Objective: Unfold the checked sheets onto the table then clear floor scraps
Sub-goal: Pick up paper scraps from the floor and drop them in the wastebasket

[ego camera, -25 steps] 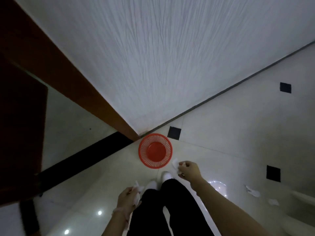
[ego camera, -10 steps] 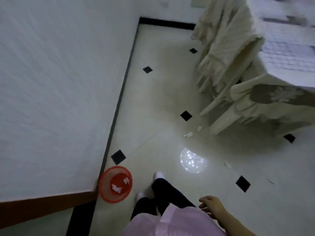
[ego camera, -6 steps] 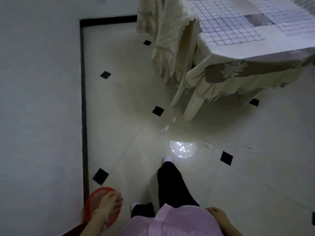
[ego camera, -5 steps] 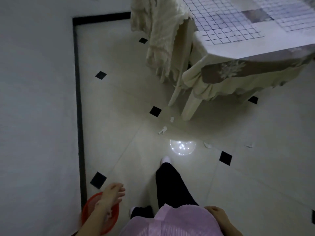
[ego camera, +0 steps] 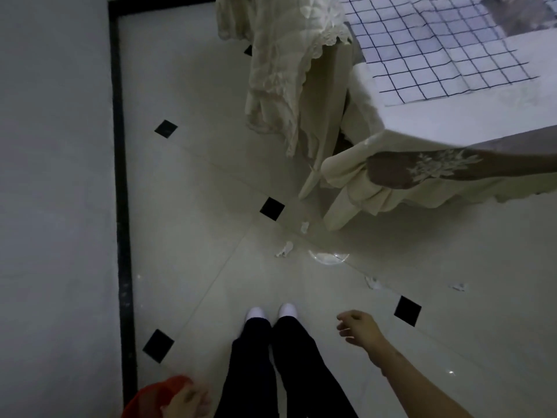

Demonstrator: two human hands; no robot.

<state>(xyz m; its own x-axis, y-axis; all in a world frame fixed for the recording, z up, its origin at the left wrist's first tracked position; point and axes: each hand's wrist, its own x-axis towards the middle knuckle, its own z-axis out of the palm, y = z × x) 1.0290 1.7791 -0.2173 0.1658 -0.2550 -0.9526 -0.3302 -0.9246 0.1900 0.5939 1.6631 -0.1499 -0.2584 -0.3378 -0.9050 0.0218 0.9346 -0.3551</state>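
Head view: checked sheet (ego camera: 446, 52) lies spread on counter (ego camera: 452, 116), so floor scraps (ego camera: 284, 249) are the step, scattered by the counter leg (ego camera: 340, 209); right hand (ego camera: 358, 327) fingers loose, empty; left hand (ego camera: 187, 402) at red basket (ego camera: 150, 398) rim, grip unclear; next: step in, bend, pinch nearest scrap

Checked sheet (ego camera: 446, 46): white, crossed by a dark grid. Tablecloth (ego camera: 388, 176): cream, banded in brown with pale floral embroidery. Floor (ego camera: 196, 176): off-white tiles set with black diamonds, edged by a black border. Scraps (ego camera: 284, 248) are shown white, basket (ego camera: 147, 401) red, trousers (ego camera: 256, 357) black, shoes (ego camera: 256, 312) white.
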